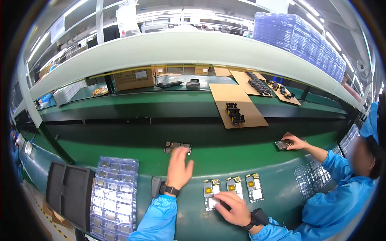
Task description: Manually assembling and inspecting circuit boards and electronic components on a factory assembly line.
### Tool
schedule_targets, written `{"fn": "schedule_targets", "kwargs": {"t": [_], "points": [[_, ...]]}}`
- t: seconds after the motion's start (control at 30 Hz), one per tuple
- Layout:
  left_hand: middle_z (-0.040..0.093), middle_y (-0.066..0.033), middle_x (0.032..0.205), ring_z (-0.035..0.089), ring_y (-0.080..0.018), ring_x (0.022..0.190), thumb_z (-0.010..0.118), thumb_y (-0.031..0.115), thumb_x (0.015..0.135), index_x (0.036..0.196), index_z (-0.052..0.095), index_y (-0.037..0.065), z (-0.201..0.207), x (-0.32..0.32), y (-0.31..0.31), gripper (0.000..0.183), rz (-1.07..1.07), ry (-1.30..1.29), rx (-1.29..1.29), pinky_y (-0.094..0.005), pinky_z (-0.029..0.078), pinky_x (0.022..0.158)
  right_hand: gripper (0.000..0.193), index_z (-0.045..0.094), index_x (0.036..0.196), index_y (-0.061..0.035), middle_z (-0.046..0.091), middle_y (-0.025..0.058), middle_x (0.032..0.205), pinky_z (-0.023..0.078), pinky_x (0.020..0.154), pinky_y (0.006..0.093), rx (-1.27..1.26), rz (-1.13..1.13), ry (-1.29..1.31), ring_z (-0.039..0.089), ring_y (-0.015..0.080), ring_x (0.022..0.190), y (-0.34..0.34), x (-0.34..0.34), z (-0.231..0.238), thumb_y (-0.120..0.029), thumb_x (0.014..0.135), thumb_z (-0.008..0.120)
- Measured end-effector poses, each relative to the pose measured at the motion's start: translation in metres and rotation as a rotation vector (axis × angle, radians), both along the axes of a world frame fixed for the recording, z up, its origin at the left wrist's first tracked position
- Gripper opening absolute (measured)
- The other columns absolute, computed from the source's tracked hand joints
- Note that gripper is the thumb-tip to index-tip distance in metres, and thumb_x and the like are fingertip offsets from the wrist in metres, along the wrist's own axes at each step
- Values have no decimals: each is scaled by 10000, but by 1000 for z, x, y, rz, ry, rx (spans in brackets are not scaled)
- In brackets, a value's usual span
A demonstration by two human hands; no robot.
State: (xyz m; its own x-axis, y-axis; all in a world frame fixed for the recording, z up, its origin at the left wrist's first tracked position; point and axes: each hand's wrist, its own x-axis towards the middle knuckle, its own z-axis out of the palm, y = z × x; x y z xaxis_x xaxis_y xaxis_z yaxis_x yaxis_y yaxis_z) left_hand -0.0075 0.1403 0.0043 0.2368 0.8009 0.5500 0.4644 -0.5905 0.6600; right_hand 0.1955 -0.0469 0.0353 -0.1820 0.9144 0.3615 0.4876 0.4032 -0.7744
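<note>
My left hand (179,170) reaches forward, its somewhat blurred fingertips over the near edge of a dark circuit board (172,145). The fingers are stretched out and the thumb stands apart, so it looks open. Lower right, my right hand (235,211) hovers over or touches the lower part of a phone-sized circuit board (208,187) with a yellow patch and a white block. Its thumb and forefinger are apart. Two similar boards lie to the right, a middle board (233,183), partly covered by my right hand, and a right-hand board (254,186).
Stacked clear plastic trays (116,176) stand left, beside a black tray (68,190). On the right, a co-worker's hand (296,142) holds a dark board (282,145). A cardboard sheet (225,96) with black parts lies at the back. A white shelf beam (181,48) crosses overhead.
</note>
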Motion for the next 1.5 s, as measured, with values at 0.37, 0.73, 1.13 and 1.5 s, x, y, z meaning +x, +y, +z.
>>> {"fn": "schedule_targets", "kwargs": {"t": [0.37, 0.73, 1.13, 1.5], "points": [[554, -184, 1195, 486, -355, 1196, 895, 417, 615, 1213, 590, -14, 43, 38, -72, 798, -220, 654, -166, -446, 409, 1028, 548, 596, 1236, -29, 550, 214, 1171, 488, 854, 435, 106, -435, -631, 549, 374, 1026, 5, 29, -1, -296, 785, 756], [580, -187, 1181, 513, -362, 1205, 872, 336, 660, 1139, 636, -6, 48, 39, -79, 634, -206, 684, -180, -464, 443, 994, 628, 562, 1286, -41, 568, 252, 1173, 507, 831, 455, 16, -461, -683, 567, 403, 1014, 1, 27, -3, -374, 785, 743], [548, -184, 1157, 486, -370, 1179, 855, 289, 683, 1058, 664, 10, 52, 40, -83, 505, -192, 666, -217, -471, 455, 948, 630, 550, 1306, -35, 588, 203, 1158, 497, 839, 447, 68, -457, -685, 571, 368, 995, 4, 26, 0, -327, 776, 725], [652, -165, 945, 612, -358, 926, 831, 272, 692, 1054, 574, 36, 51, 15, -54, 503, -323, 433, -384, -422, 494, 802, 697, 516, 1336, -33, 602, 198, 1216, 469, 925, 451, 14, -341, -419, 562, 389, 1046, 10, 32, 10, -263, 716, 737]]}}
